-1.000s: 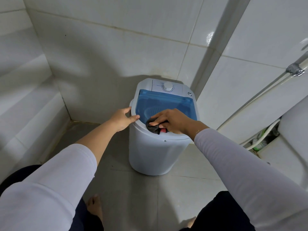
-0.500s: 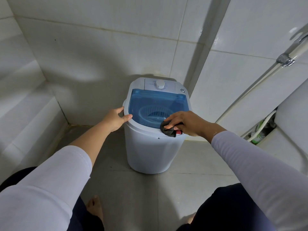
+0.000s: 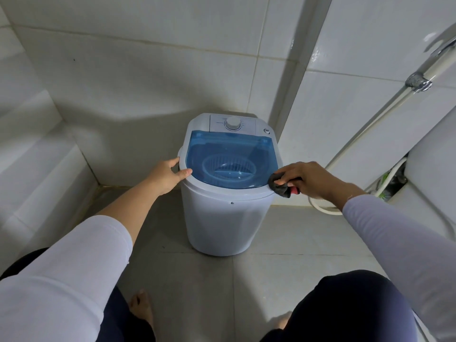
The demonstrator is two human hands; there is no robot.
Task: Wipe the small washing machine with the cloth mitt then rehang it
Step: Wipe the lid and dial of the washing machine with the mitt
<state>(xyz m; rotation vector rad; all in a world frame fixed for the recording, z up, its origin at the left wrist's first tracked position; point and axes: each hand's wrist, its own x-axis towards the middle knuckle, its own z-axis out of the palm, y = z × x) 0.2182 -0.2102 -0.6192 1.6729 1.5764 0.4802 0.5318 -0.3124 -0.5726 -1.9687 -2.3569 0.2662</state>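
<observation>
A small white washing machine [image 3: 222,218] with a see-through blue lid [image 3: 229,154] and a white dial [image 3: 233,123] stands on the tiled floor in the corner. My left hand [image 3: 166,175] grips the machine's left rim, thumb on top. My right hand [image 3: 308,177] presses a bunched dark grey cloth mitt [image 3: 278,186] with a red patch against the right front rim of the machine.
Tiled walls close in behind and to the left. A white toilet [image 3: 429,183] stands at the right, with a metal hose fitting [image 3: 418,81] on the wall and a white hose [image 3: 323,208] on the floor. My bare feet [image 3: 140,309] are on the floor tiles.
My right hand has slid the mitt along the front rim from the middle to the right edge. My left hand has stayed on the left rim.
</observation>
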